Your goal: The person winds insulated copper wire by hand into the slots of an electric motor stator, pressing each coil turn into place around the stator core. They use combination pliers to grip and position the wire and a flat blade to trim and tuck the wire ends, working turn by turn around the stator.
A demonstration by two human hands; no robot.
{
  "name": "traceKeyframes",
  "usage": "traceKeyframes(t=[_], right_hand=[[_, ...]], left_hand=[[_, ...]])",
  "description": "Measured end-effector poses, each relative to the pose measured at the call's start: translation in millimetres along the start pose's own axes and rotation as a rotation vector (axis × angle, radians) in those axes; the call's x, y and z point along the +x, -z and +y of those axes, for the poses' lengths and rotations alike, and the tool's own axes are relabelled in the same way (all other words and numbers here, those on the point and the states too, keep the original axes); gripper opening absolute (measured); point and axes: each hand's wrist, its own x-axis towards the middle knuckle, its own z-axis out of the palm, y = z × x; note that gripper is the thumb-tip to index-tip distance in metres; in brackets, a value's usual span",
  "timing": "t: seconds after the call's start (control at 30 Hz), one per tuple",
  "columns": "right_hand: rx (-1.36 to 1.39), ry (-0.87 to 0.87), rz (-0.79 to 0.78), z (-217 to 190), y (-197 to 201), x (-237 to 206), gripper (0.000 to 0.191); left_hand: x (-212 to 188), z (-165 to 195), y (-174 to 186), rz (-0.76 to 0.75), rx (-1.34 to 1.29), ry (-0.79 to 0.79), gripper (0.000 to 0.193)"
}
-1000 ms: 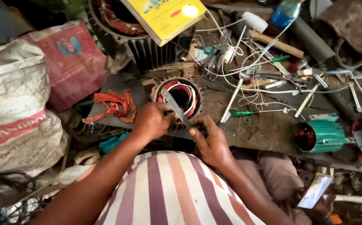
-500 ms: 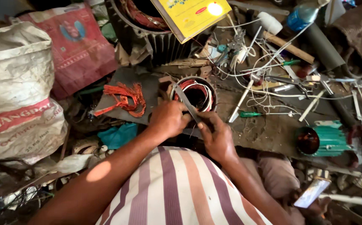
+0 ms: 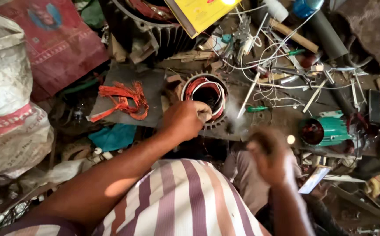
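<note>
- Left hand [image 3: 185, 120] clamps the stator [image 3: 205, 94] rim at its 7 o'clock; a slip could nick the copper windings.
- Right hand [image 3: 268, 157] blurred, grip unclear; could snag the white wires [image 3: 260, 57] at 1 o'clock.

At frame centre the left hand [image 3: 184, 119] grips the rim of a stator [image 3: 205, 94] with red windings. The right hand [image 3: 268, 157], blurred, hangs lower right, near a green motor [image 3: 330, 129].
</note>
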Motion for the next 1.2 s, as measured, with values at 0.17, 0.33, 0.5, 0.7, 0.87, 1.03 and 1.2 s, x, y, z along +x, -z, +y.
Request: traceKeyframes(t=[0.17,0.33,0.5,0.7,0.87,1.03,1.2], right_hand=[[0.356,-0.121,-0.05,-4,-67,-8,0.046],[0.243,-0.07,-0.065,-5,-81,40,0.034],[-0.101,0.251,0.074,-6,-75,41,0.025],[0.222,0.154,0.372,1,-13,54,0.037],[0.37,0.112,0.089,-5,34,62,0.038],[0.01,0.21,-0.223,-24,27,74,0.041],[-0.132,0.245,-0.515,-51,29,112,0.025]], left_hand=[[4,-8,-1,0.026,0.066,-0.034,0.019],[9,-4,-4,-0.044,0.156,0.015,0.018],[13,2,-5,-0.003,0.143,-0.027,0.018],[13,6,9,-0.058,-0.011,-0.059,0.016],[20,0,22,-0.309,-0.01,0.001,0.016],[50,-5,20,-0.209,0.338,-0.438,0.023],[79,-11,24,-0.651,0.397,-0.358,0.026]])
